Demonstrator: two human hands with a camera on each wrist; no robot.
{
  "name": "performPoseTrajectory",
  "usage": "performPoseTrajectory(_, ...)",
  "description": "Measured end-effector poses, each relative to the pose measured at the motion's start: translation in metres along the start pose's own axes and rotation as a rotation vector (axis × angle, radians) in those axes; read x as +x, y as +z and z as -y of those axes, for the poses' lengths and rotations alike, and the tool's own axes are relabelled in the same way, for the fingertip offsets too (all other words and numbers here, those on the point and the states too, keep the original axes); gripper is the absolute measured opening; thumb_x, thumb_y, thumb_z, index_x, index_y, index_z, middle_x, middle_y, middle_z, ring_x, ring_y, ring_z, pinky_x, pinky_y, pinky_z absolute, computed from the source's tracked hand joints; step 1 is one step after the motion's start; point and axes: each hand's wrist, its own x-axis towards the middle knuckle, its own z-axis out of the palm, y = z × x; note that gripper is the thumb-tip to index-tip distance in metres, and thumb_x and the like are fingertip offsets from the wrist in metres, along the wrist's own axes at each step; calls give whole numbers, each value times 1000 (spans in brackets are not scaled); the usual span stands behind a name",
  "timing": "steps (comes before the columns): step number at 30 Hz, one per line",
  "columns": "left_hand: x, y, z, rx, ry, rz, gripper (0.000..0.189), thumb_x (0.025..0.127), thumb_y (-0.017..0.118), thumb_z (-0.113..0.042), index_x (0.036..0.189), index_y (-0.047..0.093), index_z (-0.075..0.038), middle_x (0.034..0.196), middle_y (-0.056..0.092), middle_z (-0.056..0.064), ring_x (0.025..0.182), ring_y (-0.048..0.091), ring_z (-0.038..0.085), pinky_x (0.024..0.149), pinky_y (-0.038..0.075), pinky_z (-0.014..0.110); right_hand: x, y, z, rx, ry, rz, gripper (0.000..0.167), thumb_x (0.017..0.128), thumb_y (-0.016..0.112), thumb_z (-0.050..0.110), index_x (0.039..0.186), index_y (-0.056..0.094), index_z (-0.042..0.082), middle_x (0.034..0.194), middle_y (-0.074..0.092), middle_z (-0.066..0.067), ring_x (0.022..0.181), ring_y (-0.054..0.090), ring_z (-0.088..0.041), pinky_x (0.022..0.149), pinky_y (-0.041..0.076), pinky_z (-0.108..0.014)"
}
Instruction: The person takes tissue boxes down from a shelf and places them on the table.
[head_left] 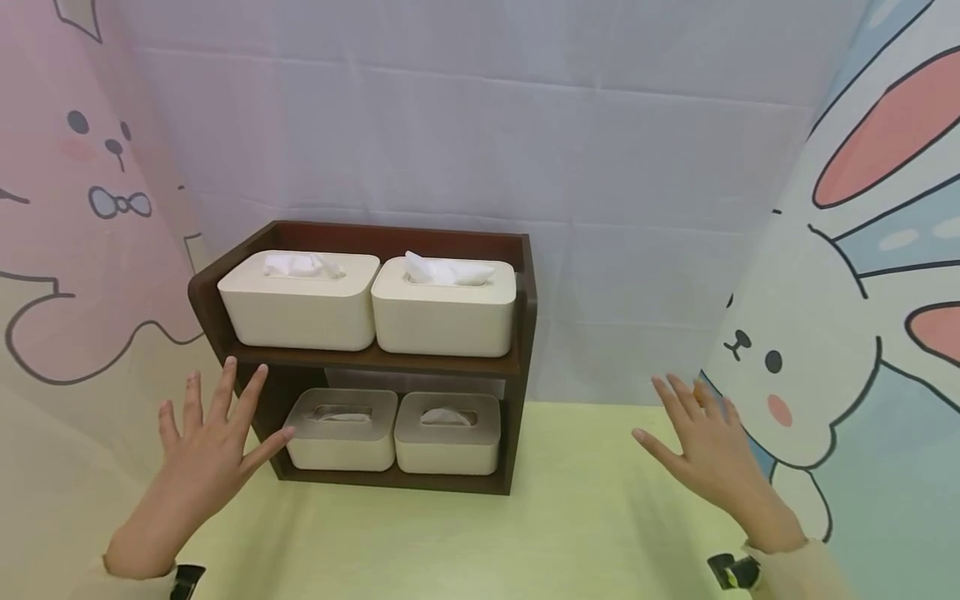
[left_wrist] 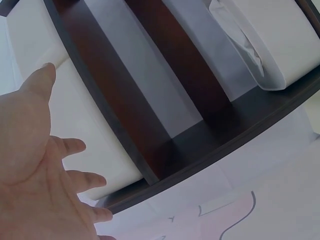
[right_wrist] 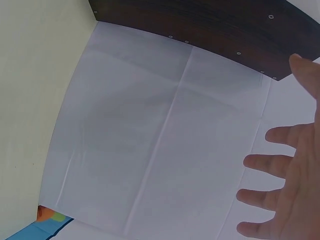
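Note:
My left hand (head_left: pixel 202 462), fingers spread and holding nothing, hovers in front of the left side of a dark brown two-tier shelf (head_left: pixel 427 360). My right hand (head_left: pixel 708 454) is likewise spread and bare, well to the right of the shelf. On the upper tier sit two cream tissue boxes side by side, a left one (head_left: pixel 300 312) and a right one (head_left: pixel 442 321), white tissue poking out of each. The lower tier holds two smaller boxes with greyish lids, one at left (head_left: pixel 341 450) and one at right (head_left: pixel 447 454). In the left wrist view the left palm (left_wrist: pixel 30 185) overlaps a box.
The shelf stands on a pale yellow-green table (head_left: pixel 570 517) against a white cloth backdrop (head_left: pixel 637 208). Cartoon-printed curtains flank it, a pinkish one (head_left: pixel 67 250) at left and a rabbit one (head_left: pixel 817 350) at right. Screw heads dot the shelf's side panel (right_wrist: pixel 210 30) in the right wrist view.

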Motion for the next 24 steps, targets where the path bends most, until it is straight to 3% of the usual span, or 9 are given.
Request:
performPoseTrajectory(10,16,-9,-1,13,11,-82,82,84,53,-53,147,15,-17,150,10,25,134,-2,53,97,0,74,26,-8,19,-11,-85,-117,70,86,53,47,138,37,4,137,43,-18,125,33,-45,98,24,-63)
performPoseTrajectory(21,43,-25,-7,6,55,-229,69,87,51,-49,139,30,-8,143,24,29,129,14,55,94,12,69,65,-20,47,-19,-196,-223,61,89,49,43,134,43,2,131,51,-17,120,42,-40,99,31,-57)
performPoseTrajectory(24,50,-28,-7,4,55,-241,68,88,50,-48,138,31,-7,143,25,30,129,14,55,92,13,70,75,-23,56,-5,-222,-263,60,89,50,43,133,44,3,129,53,-16,118,45,-40,97,33,-56)
